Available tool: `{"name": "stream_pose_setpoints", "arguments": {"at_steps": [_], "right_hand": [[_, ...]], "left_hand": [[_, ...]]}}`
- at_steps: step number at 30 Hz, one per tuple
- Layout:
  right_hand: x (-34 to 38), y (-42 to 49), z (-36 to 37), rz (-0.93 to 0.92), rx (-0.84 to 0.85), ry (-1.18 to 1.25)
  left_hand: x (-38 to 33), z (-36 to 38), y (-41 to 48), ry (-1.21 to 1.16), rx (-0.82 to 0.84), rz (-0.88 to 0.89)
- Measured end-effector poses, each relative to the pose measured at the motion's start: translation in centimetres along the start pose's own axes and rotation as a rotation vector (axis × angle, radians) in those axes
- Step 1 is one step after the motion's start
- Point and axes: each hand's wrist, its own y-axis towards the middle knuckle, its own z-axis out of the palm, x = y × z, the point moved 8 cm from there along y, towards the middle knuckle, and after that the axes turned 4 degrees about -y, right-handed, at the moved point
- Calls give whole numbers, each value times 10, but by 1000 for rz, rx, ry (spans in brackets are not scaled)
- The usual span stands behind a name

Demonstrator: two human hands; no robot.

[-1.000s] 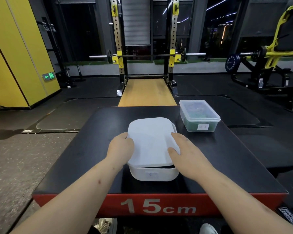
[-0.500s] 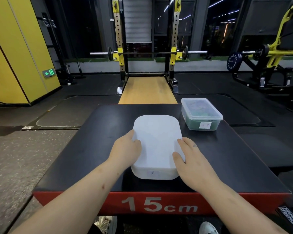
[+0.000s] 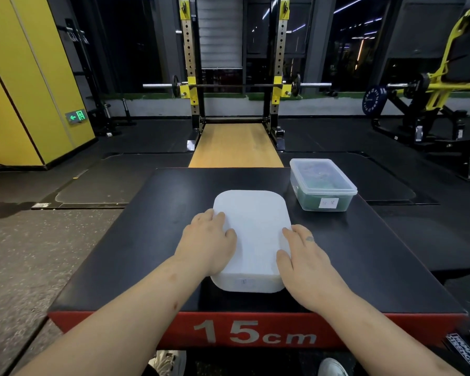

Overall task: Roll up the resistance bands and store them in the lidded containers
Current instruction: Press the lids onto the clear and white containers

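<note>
Your left hand (image 3: 209, 240) and right hand (image 3: 304, 263) are apart, one on each long side of the white box (image 3: 244, 284). Fingers are fairly straight and press on its lid (image 3: 251, 221); neither hand grips anything. The box sits front-middle on the black platform (image 3: 114, 253), near the front edge.

No bands are visible because the white box is opaque. The clear box (image 3: 322, 185) at back right has its lid on and shows green stuff inside, likely a band, but it's too blurred to be sure.

Risks:
- The lid looks level, but you can't tell whether it's snapped all round. Uneven pressure could seat the sides and leave the far edge up.
- A band end caught under the rim would stop it closing, and you couldn't see it.
- Pressing with a pull toward you could slide the box toward the front edge.

Around:
- The clear box is well apart from your right hand and not in the way.
- The squat rack (image 3: 190, 63) with its barbell (image 3: 236, 84) stands beyond the platform.
- The yellow wall (image 3: 19, 90) is to the left.
- Your shoes (image 3: 168, 362) are below the front edge.
</note>
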Motion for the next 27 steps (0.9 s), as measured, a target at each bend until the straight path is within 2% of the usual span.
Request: {"name": "stream_pose_setpoints", "arguments": {"at_steps": [4,10,14,27], "right_hand": [[16,23,-12,-25,-48,-83],[18,36,7,-43,39,-107],[12,39,15,-47,58,-113],[15,50,6,-30,63,-124]], "left_hand": [[-8,-6,3,126,51,-25],[-9,5,7,-44,145,-68],[-7,14,6,-31,181,-56],[-13,-3,15,70,69,-31]]}}
